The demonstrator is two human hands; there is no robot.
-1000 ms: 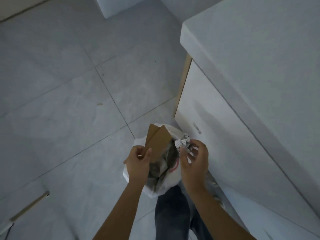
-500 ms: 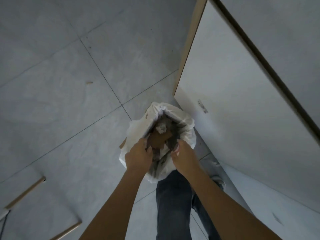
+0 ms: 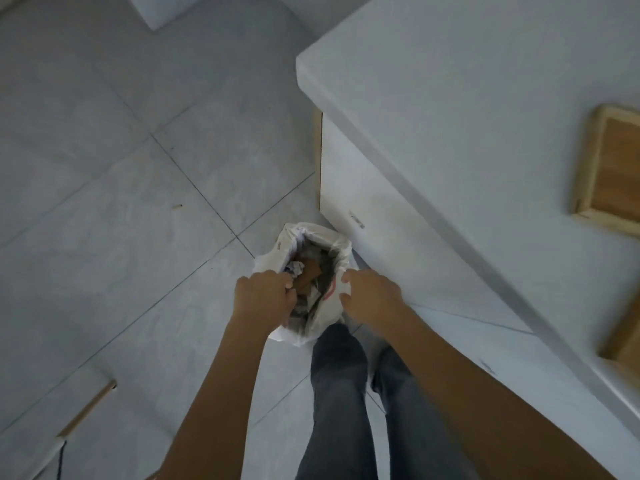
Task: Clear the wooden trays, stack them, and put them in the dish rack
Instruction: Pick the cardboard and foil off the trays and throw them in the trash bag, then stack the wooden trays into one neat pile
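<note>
A white trash bag [image 3: 313,233] stands on the floor against the cabinet. Inside it lie a brown cardboard piece [image 3: 307,276] and crumpled paper [image 3: 293,268]. My left hand [image 3: 263,297] is curled over the bag's left rim. My right hand [image 3: 372,296] is at the right rim, thumb and fingers apart, touching the plastic. One wooden tray [image 3: 611,174] lies on the white counter at the right edge, its visible part bare. The corner of a second wooden tray [image 3: 625,336] shows lower right, blurred.
The white counter [image 3: 467,109] and its cabinet front [image 3: 391,244] fill the right side. Grey floor tiles [image 3: 121,220] spread to the left. A wooden strip [image 3: 86,408] lies on the floor at lower left. My legs in jeans [image 3: 341,393] stand just behind the bag.
The cardboard and the crumpled paper left my hands and dropped into the bag. Both hands have come up to the bag's rim. The view has tilted up, bringing the counter and trays into sight.
</note>
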